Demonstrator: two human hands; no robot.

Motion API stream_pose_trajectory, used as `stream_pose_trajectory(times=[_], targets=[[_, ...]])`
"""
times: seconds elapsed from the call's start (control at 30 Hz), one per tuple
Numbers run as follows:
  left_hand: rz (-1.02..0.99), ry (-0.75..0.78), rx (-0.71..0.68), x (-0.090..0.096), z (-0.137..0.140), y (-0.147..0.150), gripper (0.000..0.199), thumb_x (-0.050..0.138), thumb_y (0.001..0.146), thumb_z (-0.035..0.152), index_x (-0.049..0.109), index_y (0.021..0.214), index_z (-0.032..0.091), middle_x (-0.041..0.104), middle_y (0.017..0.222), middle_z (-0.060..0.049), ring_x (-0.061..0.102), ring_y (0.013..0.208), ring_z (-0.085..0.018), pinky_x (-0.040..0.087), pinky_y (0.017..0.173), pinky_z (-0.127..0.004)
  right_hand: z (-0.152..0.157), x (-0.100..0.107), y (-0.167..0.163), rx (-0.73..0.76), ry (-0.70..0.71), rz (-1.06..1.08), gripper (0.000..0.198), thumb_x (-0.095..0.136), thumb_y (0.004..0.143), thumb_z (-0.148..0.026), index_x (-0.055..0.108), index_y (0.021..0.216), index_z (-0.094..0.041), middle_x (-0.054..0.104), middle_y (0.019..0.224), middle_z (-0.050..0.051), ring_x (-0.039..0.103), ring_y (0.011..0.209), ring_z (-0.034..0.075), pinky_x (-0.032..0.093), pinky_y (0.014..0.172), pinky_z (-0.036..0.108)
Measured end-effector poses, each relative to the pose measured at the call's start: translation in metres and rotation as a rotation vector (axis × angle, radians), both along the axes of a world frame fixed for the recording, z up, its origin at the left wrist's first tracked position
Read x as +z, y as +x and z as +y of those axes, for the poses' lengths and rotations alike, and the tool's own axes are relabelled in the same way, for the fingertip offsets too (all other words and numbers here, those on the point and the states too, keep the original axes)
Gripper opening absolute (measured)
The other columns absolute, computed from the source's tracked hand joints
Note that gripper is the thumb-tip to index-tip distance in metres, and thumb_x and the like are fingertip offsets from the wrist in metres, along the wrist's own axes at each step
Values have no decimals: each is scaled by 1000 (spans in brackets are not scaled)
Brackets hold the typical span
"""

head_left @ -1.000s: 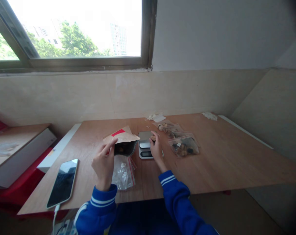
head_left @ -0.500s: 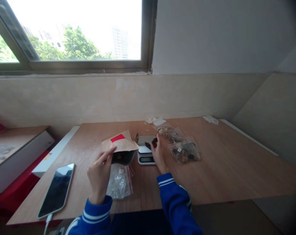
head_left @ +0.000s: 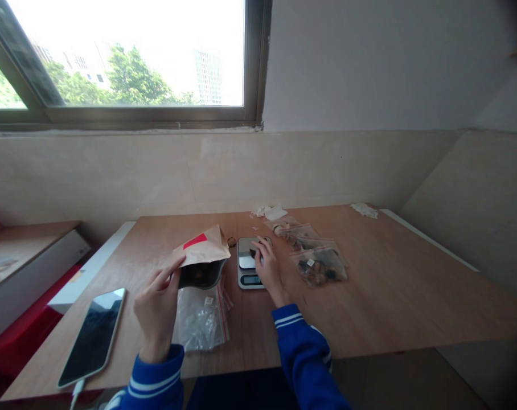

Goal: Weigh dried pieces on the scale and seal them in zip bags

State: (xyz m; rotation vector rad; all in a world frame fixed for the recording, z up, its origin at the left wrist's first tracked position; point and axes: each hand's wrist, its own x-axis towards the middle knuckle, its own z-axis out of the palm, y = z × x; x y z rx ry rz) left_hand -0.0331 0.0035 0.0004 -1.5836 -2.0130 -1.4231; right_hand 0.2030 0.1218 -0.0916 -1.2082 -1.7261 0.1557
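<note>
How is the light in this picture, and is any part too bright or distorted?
Head view: the window is overexposed, nearly white sky; the table gets soft, even daylight; straight edges bend from the wide lens; the corners darken; the scale display is too small to read.

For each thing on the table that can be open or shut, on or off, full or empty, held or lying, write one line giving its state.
paper pouch: open, mouth toward the camera, held up by the left hand
scale: on, display lit; right hand over its platform
phone: screen dark, cable plugged in
clear zip bags: empty, lying flat
filled bags: hold dried pieces; seal cannot be told
</note>
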Motion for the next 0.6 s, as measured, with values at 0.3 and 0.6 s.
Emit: stream_pose_trajectory(times=[0.3, 0.6], targets=[[-55, 26, -26, -2, -8, -10, 24, 58, 87, 30, 73, 106, 29, 73, 88, 0, 62, 61, -10, 40, 57, -21, 49, 29, -85, 54, -385, -553, 37, 49, 86, -4, 59, 121, -6, 60, 125, 23, 52, 122, 27, 34, 108, 41], [-74, 22, -34, -6, -13, -17, 25, 58, 87, 31, 73, 106, 29, 72, 85, 0, 62, 62, -11, 39, 57, -22, 21, 33, -86, 116, -364, -570, 24, 48, 88, -5, 70, 95, -13, 71, 98, 16, 65, 96, 25, 46, 86, 32]])
